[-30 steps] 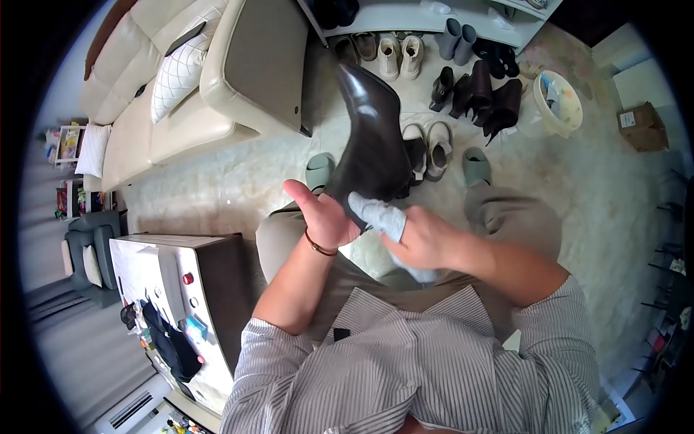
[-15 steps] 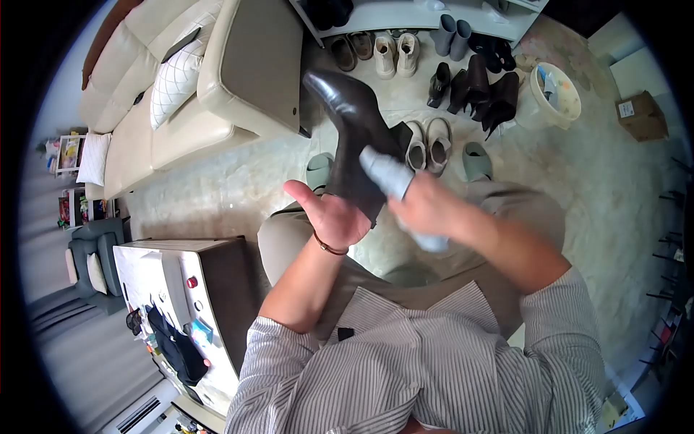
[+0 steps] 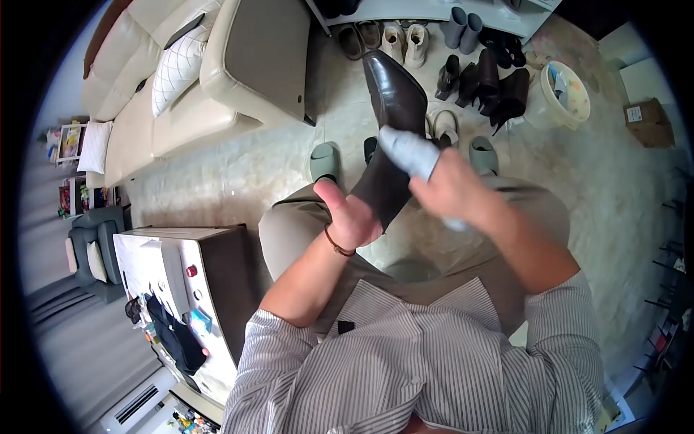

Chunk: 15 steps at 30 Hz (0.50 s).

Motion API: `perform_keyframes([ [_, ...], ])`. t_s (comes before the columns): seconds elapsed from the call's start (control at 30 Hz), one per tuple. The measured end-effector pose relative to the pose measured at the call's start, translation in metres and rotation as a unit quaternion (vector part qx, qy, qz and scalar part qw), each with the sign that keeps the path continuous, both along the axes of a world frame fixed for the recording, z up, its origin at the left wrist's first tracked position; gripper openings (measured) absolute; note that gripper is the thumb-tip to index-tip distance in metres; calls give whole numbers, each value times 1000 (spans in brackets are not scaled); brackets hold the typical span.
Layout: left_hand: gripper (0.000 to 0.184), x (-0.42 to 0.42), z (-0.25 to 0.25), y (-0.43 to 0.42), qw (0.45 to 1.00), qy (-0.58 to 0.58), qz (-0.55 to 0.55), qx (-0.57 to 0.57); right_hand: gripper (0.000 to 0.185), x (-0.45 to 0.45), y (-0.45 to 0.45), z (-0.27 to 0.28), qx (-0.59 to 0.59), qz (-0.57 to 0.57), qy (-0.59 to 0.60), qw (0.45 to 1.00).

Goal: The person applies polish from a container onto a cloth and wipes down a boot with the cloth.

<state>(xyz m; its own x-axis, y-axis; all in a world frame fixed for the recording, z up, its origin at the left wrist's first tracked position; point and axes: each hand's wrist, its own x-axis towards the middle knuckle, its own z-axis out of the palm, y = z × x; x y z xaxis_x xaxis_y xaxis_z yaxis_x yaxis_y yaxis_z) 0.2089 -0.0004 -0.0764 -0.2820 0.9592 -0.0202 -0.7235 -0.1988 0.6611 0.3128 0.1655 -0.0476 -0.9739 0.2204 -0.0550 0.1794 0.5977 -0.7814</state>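
Observation:
A dark brown leather ankle boot [image 3: 396, 94] is held up in front of me, its toe pointing away. My left hand [image 3: 353, 219] grips it at the shaft opening; the thumb sticks out to the side and the fingers are hidden in or behind the shaft. In my right hand [image 3: 457, 186] is a light blue-grey cloth [image 3: 409, 150], bunched over the fingers. The cloth lies against or just over the boot's ankle, and a loose end hangs below the hand. Both forearms are above my knees.
Green slippers [image 3: 324, 160] lie on the floor by my feet. Several dark boots [image 3: 509, 98], grey boots [image 3: 455, 29] and white shoes [image 3: 416, 47] stand ahead, near a yellowish bucket [image 3: 543, 107] and a cardboard box [image 3: 648, 123]. A cream sofa [image 3: 253, 72] and a white-topped table [image 3: 137, 253] are left.
The boot has swung right, its toe now pointing more straight ahead. My right hand and the cloth have shifted slightly right, still at the boot's ankle.

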Motion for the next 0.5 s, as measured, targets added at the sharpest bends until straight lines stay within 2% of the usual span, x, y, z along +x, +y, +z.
perform_keyframes([
  [0.03,146,-1,1,0,1000,23,-6,2,60,-6,4,-8,10,-5,107,994],
  [0.1,147,-5,0,-4,999,50,-20,-3,51,-2,-1,-12,14,31,117,993],
  [0.13,149,-10,-6,-9,998,56,-27,-13,45,8,-12,-8,5,73,20,997],
  [0.17,153,-15,-11,-13,997,43,-22,-57,38,11,-30,-2,-25,90,142,985],
  [0.2,153,-14,-19,-14,999,9,-30,-9,44,13,-35,2,2,105,171,980],
  [0.23,152,-12,-25,-14,998,-26,-41,39,49,13,-27,-11,30,90,95,991],
  [0.27,152,-10,-12,-13,998,43,-20,-44,55,4,-15,-11,16,52,105,993],
  [0.3,151,-4,-1,-5,1000,3,-2,-17,62,-4,-3,-11,0,14,116,993],
  [0.33,150,-4,7,-2,1000,10,-14,-3,63,-9,10,-7,-47,-10,93,994],
  [0.4,150,-5,2,-4,999,29,-2,-14,59,-5,0,-15,-9,-8,73,997],
  [0.43,150,-10,0,-6,1000,25,-6,-17,58,2,-12,-17,30,31,97,994],
  [0.47,149,-15,-8,-12,1000,-20,-20,-7,58,9,-23,-8,14,93,94,991],
  [0.5,149,-20,-13,-16,997,-65,-34,2,55,12,-31,-4,17,95,130,987],
])
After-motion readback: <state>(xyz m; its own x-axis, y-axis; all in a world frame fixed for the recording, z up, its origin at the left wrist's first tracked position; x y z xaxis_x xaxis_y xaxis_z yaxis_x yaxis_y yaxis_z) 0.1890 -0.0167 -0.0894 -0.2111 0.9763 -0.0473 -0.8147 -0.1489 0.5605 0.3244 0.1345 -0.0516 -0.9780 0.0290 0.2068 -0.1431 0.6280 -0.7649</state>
